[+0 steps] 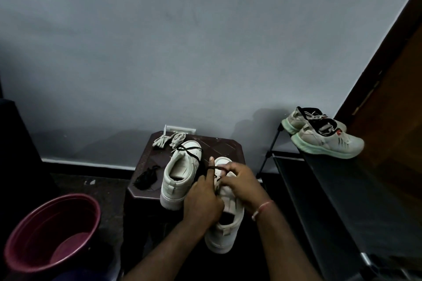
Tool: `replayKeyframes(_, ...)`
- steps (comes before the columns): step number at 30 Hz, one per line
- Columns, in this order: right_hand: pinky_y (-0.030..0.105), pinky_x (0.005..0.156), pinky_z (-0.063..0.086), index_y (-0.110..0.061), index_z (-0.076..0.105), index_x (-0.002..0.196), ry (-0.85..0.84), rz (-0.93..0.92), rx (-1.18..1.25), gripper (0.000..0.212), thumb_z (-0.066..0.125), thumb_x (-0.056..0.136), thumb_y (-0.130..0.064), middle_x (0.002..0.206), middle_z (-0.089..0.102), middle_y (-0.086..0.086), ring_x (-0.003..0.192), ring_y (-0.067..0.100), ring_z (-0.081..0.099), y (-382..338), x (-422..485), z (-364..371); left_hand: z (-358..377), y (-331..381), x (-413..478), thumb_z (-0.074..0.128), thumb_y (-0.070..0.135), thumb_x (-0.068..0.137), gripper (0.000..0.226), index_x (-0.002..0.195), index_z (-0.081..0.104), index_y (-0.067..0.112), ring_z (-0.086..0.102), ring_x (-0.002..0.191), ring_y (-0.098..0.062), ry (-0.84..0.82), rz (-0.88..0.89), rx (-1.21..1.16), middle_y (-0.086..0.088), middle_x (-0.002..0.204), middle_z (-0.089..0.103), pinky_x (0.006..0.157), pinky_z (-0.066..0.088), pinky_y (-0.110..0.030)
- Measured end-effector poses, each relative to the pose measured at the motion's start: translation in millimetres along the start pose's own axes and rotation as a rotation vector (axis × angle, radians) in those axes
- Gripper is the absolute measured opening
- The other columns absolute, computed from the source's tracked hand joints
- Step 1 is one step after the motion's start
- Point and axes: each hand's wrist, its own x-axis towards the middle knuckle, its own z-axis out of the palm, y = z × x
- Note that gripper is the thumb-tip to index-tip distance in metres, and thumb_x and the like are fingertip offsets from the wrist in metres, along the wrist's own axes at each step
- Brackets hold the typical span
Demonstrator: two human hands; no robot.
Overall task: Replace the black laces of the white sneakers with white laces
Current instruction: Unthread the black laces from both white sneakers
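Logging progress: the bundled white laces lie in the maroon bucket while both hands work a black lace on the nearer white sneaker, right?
No: head view shows the bundled white laces on the dark brown stool, far corner; the rest holds.

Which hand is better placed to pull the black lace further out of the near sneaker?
Probably the left hand: the black lace is hooked over its raised finger, while the right hand pinches it above the sneaker.
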Motion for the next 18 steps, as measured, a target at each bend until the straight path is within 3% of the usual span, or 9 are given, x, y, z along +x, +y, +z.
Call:
replayKeyframes(2, 0.035, 0.079, 0.047, -0.008, 0.062, 0.067, 0.028, -0.012, 0.630, 0.012, 0.056, 0.069, 0.002, 0.078, 0.068, 0.013, 0.082, 0.030, 0.056, -20, -15, -15, -1, 0, 0, 0.049, 0.017, 0.081, 0.079, 0.152, 0.015, 0.024, 0.054, 0.114, -0.029, -0.001, -0.006, 0.002, -0.007, 0.122, 0.054, 0.093, 0.043, -0.039)
replayKeyframes(4, 0.041, 0.088, 0.047, -0.011, 0.061, 0.056, 0.129, -0.134, 1.083, 0.015, 0.055, 0.067, -0.017, 0.073, 0.068, 0.015, 0.087, 0.035, 0.063, -41, -31, -38, -1, 0, 1, 0.049, 0.018, 0.082, 0.081, 0.154, 0.011, 0.025, 0.054, 0.115, -0.029, 0.010, -0.013, -0.029, -0.005, 0.125, 0.053, 0.094, 0.044, -0.040)
replayKeyframes(6, 0.043, 0.085, 0.051, -0.015, 0.050, 0.046, 0.199, -0.226, 1.246, 0.029, 0.051, 0.072, -0.029, 0.058, 0.057, 0.008, 0.072, 0.030, 0.064, -58, -43, -61, -1, 0, 2, 0.050, 0.019, 0.083, 0.085, 0.154, 0.005, 0.027, 0.054, 0.115, -0.028, 0.021, -0.029, -0.060, -0.004, 0.125, 0.054, 0.094, 0.044, -0.040)
replayKeyframes(7, 0.037, 0.074, 0.053, -0.018, 0.042, 0.044, 0.197, -0.242, 1.232, 0.035, 0.049, 0.075, -0.032, 0.049, 0.047, 0.003, 0.055, 0.023, 0.057, -64, -46, -70, -1, 0, 2, 0.050, 0.020, 0.084, 0.084, 0.154, 0.004, 0.027, 0.053, 0.116, -0.028, 0.022, -0.038, -0.071, -0.004, 0.125, 0.055, 0.094, 0.044, -0.040)
replayKeyframes(9, 0.020, 0.047, 0.038, -0.020, 0.033, 0.042, 0.204, -0.188, 1.087, 0.042, 0.047, 0.080, -0.030, 0.039, 0.029, -0.003, 0.031, 0.012, 0.030, -68, -43, -78, -2, 1, 4, 0.050, 0.022, 0.085, 0.083, 0.154, 0.004, 0.027, 0.053, 0.117, -0.028, 0.016, -0.045, -0.084, -0.005, 0.126, 0.055, 0.094, 0.044, -0.040)
replayKeyframes(12, 0.016, 0.036, 0.023, -0.016, 0.041, 0.051, 0.349, -0.023, 0.609, 0.041, 0.055, 0.089, -0.017, 0.042, 0.028, 0.000, 0.028, 0.010, 0.021, -55, -26, -72, -3, 3, 7, 0.048, 0.020, 0.086, 0.080, 0.154, 0.008, 0.029, 0.052, 0.116, -0.028, -0.021, -0.049, 0.013, -0.007, 0.125, 0.054, 0.095, 0.041, -0.039)
replayKeyframes(14, 0.022, 0.042, 0.031, -0.014, 0.047, 0.058, 0.356, 0.019, 0.009, 0.034, 0.066, 0.086, -0.015, 0.048, 0.037, 0.001, 0.039, 0.013, 0.033, -34, -11, -64, -5, 4, 7, 0.047, 0.021, 0.086, 0.075, 0.153, 0.014, 0.030, 0.052, 0.115, -0.029, -0.041, -0.043, 0.064, -0.008, 0.124, 0.054, 0.095, 0.040, -0.038)
replayKeyframes(16, 0.028, 0.055, 0.046, -0.016, 0.058, 0.066, 0.143, 0.069, -0.494, 0.022, 0.073, 0.081, -0.019, 0.058, 0.055, 0.000, 0.053, 0.014, 0.050, -14, 0, -51, -6, 6, 3, 0.047, 0.020, 0.085, 0.079, 0.154, 0.010, 0.033, 0.053, 0.113, -0.029, -0.037, -0.031, 0.060, -0.008, 0.121, 0.055, 0.094, 0.040, -0.038)
replayKeyframes(18, 0.028, 0.075, 0.053, -0.018, 0.069, 0.090, 0.016, 0.097, -0.686, 0.010, 0.071, 0.082, -0.023, 0.080, 0.068, 0.000, 0.075, 0.016, 0.063, -2, 5, -34, -6, 6, 1, 0.048, 0.018, 0.084, 0.085, 0.154, 0.001, 0.033, 0.053, 0.111, -0.028, -0.032, -0.015, 0.067, -0.008, 0.118, 0.055, 0.092, 0.041, -0.038)
